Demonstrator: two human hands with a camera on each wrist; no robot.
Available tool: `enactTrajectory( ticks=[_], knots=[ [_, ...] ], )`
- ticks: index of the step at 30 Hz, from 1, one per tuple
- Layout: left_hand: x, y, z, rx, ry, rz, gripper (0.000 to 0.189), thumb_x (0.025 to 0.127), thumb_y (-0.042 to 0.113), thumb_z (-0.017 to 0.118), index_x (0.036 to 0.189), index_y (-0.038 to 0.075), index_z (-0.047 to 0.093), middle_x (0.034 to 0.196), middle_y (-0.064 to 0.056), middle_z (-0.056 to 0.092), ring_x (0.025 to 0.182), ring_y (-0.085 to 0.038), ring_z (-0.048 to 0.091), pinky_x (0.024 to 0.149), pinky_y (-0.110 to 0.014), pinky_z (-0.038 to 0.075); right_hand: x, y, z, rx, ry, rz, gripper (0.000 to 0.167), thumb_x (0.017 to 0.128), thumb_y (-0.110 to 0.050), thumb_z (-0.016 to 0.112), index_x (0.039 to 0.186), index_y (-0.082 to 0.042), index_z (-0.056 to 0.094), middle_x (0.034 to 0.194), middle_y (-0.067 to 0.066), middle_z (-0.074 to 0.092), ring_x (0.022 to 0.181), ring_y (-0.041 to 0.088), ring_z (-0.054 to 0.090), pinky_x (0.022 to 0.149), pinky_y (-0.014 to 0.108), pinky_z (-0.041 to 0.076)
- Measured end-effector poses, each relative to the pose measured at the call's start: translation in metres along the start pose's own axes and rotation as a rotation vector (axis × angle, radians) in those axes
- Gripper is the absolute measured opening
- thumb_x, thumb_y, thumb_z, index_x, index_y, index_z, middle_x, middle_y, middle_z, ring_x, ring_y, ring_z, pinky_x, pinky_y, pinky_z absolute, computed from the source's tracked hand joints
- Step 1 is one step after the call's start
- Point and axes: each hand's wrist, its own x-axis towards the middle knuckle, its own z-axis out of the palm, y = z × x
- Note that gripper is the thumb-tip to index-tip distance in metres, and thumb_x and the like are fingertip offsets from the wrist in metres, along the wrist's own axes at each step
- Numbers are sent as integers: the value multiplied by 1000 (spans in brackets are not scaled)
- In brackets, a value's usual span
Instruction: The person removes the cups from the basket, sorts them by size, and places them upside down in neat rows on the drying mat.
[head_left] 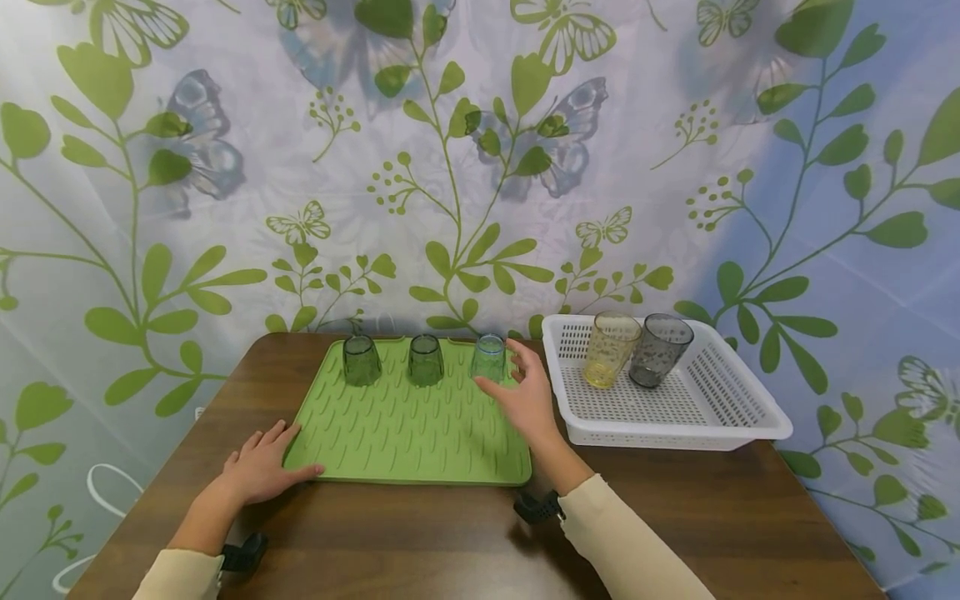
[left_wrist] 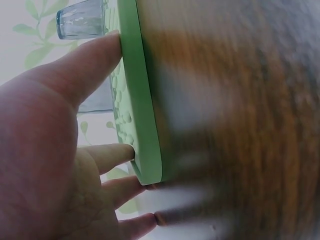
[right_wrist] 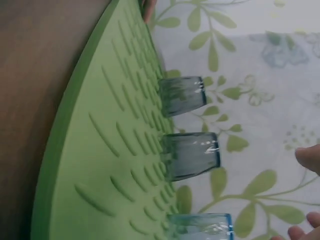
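Three small glasses stand mouth-down in a row along the back of a green ridged drying mat [head_left: 408, 433]: a dark glass [head_left: 362, 361] on the left, a second dark glass [head_left: 426, 361] in the middle and a pale blue glass [head_left: 489, 358] on the right. My right hand [head_left: 528, 396] is at the blue glass, thumb and fingers spread about it; in the right wrist view the fingertips appear apart from it. At the mat's front left corner lies my left hand [head_left: 258, 467], thumb touching the front edge and fingers along the left edge.
A white perforated plastic basket [head_left: 667, 435] sits right of the mat on the brown wooden table [head_left: 405, 542]. Inside it are a yellowish patterned tumbler [head_left: 611, 350] and a grey patterned tumbler [head_left: 660, 352]. A leaf-and-butterfly curtain [head_left: 480, 167] hangs behind the table.
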Motion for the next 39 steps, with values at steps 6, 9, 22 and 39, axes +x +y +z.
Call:
enactTrajectory(
  ticks=[6, 9, 22, 39],
  knots=[
    [1, 2, -1, -3, 0, 0, 105, 89, 71, 63, 157, -2, 33, 161, -36, 24, 141, -68, 21, 103, -85, 23, -10, -13, -28, 41, 4, -66, 75, 86, -20, 85, 151, -14, 48, 152, 11, 48, 142, 33, 47, 118, 48, 42],
    [1, 2, -1, -5, 0, 0, 104, 89, 71, 63, 157, -3, 34, 160, -37, 24, 141, -68, 21, 103, -85, 23, -12, -16, -44, 40, 15, -89, 73, 87, -20, 85, 150, -15, 49, 152, 10, 48, 141, 31, 48, 117, 47, 43],
    [0, 2, -2, -16, 6, -5, 106, 88, 72, 64, 156, -3, 35, 160, -38, 23, 141, -68, 21, 103, -86, 22, -13, -18, -115, -69, 126, -127, 67, 88, -19, 83, 148, -13, 53, 146, 11, 54, 133, 28, 56, 110, 39, 49],
    [-2, 4, -1, -10, 21, -1, 105, 87, 71, 65, 155, -4, 36, 159, -39, 25, 139, -68, 23, 102, -86, 24, 9, -12, -189, -275, 223, -89, 68, 92, -32, 79, 150, -12, 50, 148, 12, 53, 132, 35, 54, 105, 39, 50]
  ],
)
